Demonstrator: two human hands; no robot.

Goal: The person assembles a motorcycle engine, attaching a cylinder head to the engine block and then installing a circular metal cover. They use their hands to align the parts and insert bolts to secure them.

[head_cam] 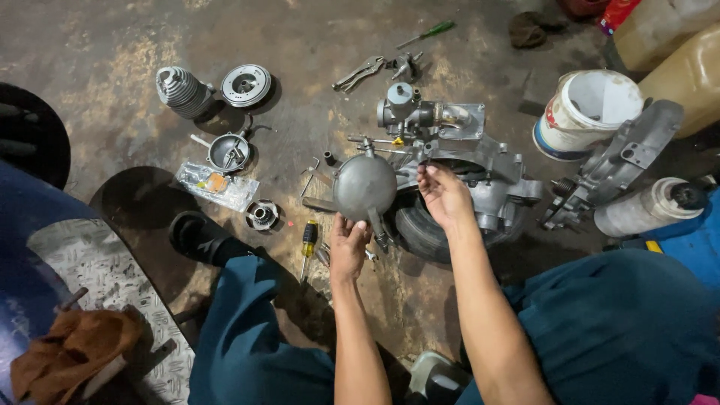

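Note:
A grey scooter engine [480, 176] with a carburettor [405, 111] on top lies on the concrete floor, resting on a small black tyre [420, 232]. My left hand [349, 246] holds the lower edge of a round, domed grey metal cover [365, 187] against the engine's left side. My right hand [444, 193] rests on the engine casing just right of the cover, fingertips touching the metal near the top.
Scattered parts lie left: a finned cylinder [180, 90], a flywheel disc [246, 84], a round housing [229, 151], a plastic bag [217, 186], a yellow-handled screwdriver [308, 241]. Pliers [358, 73] and a green screwdriver [429, 32] lie behind. A white bucket [589, 112] and engine cover [619, 161] stand right.

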